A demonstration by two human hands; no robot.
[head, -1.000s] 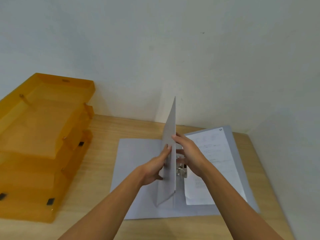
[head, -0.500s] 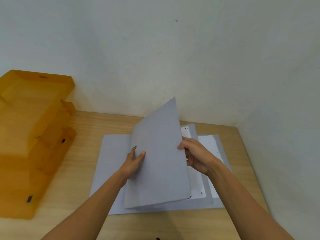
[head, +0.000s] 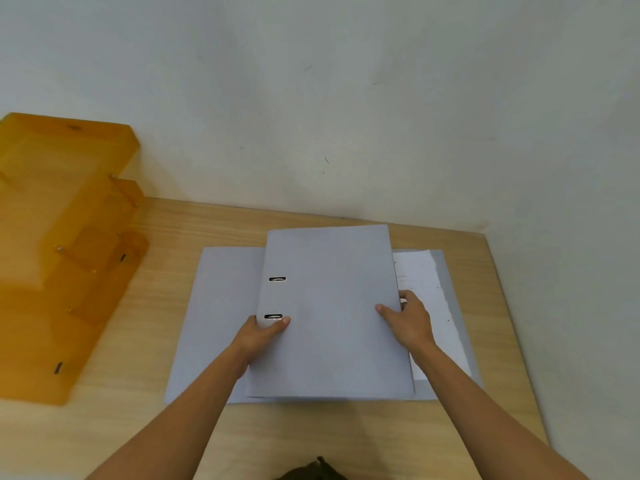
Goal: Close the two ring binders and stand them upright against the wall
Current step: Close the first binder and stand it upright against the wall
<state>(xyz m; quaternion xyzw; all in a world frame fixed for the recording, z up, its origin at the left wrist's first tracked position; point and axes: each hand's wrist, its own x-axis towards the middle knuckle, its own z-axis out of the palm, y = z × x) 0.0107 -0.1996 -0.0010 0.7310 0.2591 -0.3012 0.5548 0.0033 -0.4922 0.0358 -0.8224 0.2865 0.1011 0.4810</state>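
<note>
A grey ring binder (head: 332,306) lies closed on top of a second grey binder (head: 214,306) that is spread open flat on the wooden table. White printed sheets (head: 426,292) of the open binder show at the right. My left hand (head: 259,337) grips the closed binder's spine edge near its lower slot. My right hand (head: 408,320) holds the binder's right edge, thumb on the cover, fingers under it.
A stacked amber plastic letter tray (head: 65,244) stands at the left against the pale wall (head: 311,116). A second wall closes the corner at the right. Bare table (head: 138,427) lies in front of the binders.
The top binder's cover has swung from upright down to the right and now lies shut. My left hand has moved to the spine edge, my right hand to the right edge.
</note>
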